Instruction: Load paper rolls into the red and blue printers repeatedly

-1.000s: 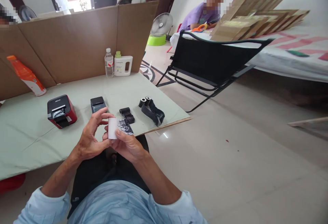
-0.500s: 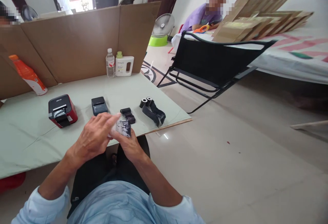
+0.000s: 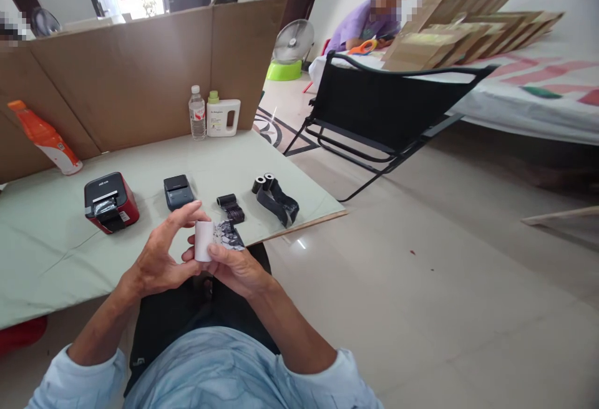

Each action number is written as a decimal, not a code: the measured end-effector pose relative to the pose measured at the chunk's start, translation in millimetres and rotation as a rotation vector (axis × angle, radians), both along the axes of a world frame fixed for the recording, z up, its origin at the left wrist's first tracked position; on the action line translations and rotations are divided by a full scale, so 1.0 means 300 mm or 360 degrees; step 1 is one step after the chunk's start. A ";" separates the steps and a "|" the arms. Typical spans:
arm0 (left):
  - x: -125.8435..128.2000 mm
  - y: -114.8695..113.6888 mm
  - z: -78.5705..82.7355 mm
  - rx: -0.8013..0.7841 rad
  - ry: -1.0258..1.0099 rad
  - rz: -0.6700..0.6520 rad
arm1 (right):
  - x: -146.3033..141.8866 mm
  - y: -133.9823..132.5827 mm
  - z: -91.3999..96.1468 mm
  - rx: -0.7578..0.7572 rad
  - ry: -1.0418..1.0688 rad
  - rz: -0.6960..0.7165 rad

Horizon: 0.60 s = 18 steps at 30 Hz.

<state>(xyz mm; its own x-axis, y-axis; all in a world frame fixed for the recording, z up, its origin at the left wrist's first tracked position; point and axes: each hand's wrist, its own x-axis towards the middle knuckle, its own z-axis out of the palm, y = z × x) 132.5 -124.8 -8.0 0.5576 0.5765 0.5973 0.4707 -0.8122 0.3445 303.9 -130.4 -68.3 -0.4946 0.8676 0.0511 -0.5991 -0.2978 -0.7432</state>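
Note:
A small paper roll (image 3: 204,240), white with a dark printed strip trailing from it, is held in front of my lap at the near edge of the table (image 3: 42,247). My left hand (image 3: 161,258) curls round the roll's left side, fingers bent over its top. My right hand (image 3: 236,267) pinches the roll and the printed strip from the right. Just beyond my hands lie a short black roll (image 3: 231,207), a pair of black rolls (image 3: 276,197) with a loose strip, a small black printer (image 3: 178,191) and a red and black label printer (image 3: 110,202).
A cardboard screen (image 3: 140,78) stands along the table's far side, with a water bottle (image 3: 197,113), a white jug (image 3: 223,117) and an orange bottle (image 3: 43,138) before it. A black folding chair (image 3: 379,116) stands on the floor to the right. A person in purple (image 3: 360,25) sits beyond it.
My left hand, which had covered the roll half a second ago, has drawn back to its left side, so the white roll shows again. The rest has not moved.

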 end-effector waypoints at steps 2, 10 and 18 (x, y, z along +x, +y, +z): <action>0.006 0.001 0.000 0.0028 0.0054 0.0037 | -0.002 0.006 -0.010 0.0017 -0.0059 -0.0040; 0.005 0.013 -0.017 -0.0057 0.0087 0.0023 | -0.007 0.013 -0.022 -0.0005 -0.0085 -0.0177; 0.022 0.008 -0.014 0.0194 0.0434 0.0252 | -0.019 0.022 -0.032 0.0038 -0.0401 -0.0559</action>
